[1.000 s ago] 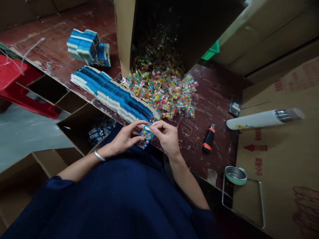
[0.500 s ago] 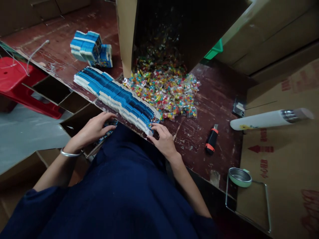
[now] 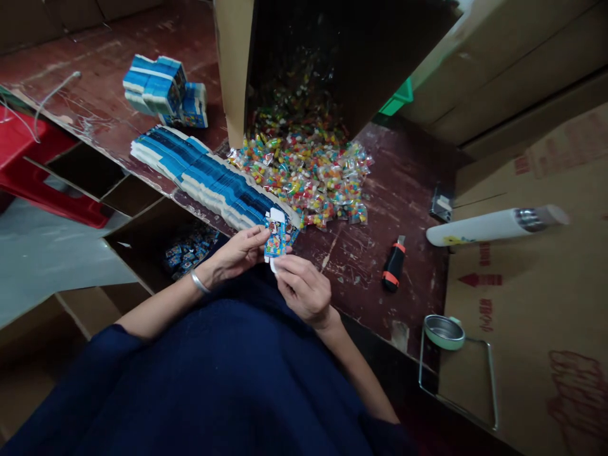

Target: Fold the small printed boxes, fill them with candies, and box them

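A small blue printed box (image 3: pixel 275 240) with white flaps stands upright between my hands, above the table's front edge. My left hand (image 3: pixel 244 252) grips its left side between thumb and fingers. At the box's lower end, my right hand (image 3: pixel 304 288) pinches a white flap. Just behind lies a long row of flat blue-and-white cartons (image 3: pixel 204 177). Beyond the row, small clear bags of colourful candy (image 3: pixel 318 180) spill from a large cardboard box (image 3: pixel 232 76).
Bundled blue cartons (image 3: pixel 156 85) sit at the back left. On the right are a utility knife (image 3: pixel 393 265), a white bottle (image 3: pixel 479 228) and a metal cup (image 3: pixel 444 330) in a wire holder. An open box with filled packets (image 3: pixel 190 250) stands below the table's left edge.
Both hands have come together, with my left hand moving right from the table edge. A single blue box is now held between them. The whole view has shifted slightly.
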Demonstrator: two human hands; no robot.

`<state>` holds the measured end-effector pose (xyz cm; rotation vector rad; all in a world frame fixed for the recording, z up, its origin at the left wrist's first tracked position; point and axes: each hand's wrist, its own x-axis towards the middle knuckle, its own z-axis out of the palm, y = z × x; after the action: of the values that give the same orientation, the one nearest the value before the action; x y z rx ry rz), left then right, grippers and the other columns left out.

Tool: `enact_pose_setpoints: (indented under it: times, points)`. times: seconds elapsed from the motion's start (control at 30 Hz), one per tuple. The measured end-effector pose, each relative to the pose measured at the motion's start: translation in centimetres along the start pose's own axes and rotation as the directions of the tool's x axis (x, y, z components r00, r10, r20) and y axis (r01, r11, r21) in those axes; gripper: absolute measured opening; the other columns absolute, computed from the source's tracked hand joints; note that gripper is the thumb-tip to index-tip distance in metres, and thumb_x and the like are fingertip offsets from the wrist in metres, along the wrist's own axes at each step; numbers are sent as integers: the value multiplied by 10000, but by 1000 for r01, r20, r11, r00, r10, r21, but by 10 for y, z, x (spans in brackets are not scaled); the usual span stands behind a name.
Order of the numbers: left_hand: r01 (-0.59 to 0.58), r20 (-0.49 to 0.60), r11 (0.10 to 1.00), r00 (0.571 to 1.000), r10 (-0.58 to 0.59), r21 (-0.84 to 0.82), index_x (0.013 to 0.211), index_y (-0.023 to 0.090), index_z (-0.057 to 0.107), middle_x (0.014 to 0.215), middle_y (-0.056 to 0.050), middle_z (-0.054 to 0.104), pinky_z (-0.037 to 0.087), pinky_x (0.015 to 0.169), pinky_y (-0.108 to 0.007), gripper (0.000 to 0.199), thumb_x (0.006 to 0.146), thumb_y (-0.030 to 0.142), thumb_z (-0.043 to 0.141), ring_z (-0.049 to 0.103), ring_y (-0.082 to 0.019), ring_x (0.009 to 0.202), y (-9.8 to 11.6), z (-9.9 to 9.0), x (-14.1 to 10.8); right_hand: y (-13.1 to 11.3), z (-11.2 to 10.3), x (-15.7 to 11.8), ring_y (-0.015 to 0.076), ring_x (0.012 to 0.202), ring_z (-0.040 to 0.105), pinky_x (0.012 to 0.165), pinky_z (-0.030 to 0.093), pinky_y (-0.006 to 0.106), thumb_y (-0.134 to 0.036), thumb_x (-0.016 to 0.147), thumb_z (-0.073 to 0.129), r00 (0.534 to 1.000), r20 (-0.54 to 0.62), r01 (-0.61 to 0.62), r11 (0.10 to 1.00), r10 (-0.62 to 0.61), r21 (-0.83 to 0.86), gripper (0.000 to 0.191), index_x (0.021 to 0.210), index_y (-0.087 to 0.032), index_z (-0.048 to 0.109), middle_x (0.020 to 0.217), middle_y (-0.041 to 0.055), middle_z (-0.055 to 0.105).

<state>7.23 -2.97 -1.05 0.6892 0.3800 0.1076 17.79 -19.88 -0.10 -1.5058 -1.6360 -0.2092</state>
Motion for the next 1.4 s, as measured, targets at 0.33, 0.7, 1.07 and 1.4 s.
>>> enact_pose_setpoints:
  times: [0.33,0.7,1.07,1.4]
  points:
    - [67,222,945,964,-144,321,1177,159,751,1123,-83,775,505,931,-294,579,660,338,941,708,-221,1035,12,-6,-20,9,-17,25,126,548,607,548,509,255,-493,905,728,828,363,-528,811,427,251,365,1141,-246,597,693,-50,639]
    - [-181,-102,912,967,233,369,990,150,730,894,-32,742,554,791,-290,431,705,431,889,680,-176,816,-9,-1,-16,1,18,8,159,704,715,626,604,275,-463,864,764,660,51,-701,590,750,400,309,1012,-234,619,931,28,730]
    - [-282,9,805,946,325,523,1163,200,626,1036,-31,673,596,808,-271,432,797,308,826,688,-158,877,-5,4,-26,7,34,8,149,740,656,702,576,296,-361,952,649,771,-138,-561,766,621,314,196,1118,-258,663,897,2,671]
    - [-277,-39,816,939,343,508,1074,225,512,990,-1,619,589,704,-237,470,743,247,846,667,-121,778,-5,7,-25,14,30,22,193,883,707,806,599,343,-429,924,692,745,-81,-524,656,662,543,237,992,-249,554,963,40,706]
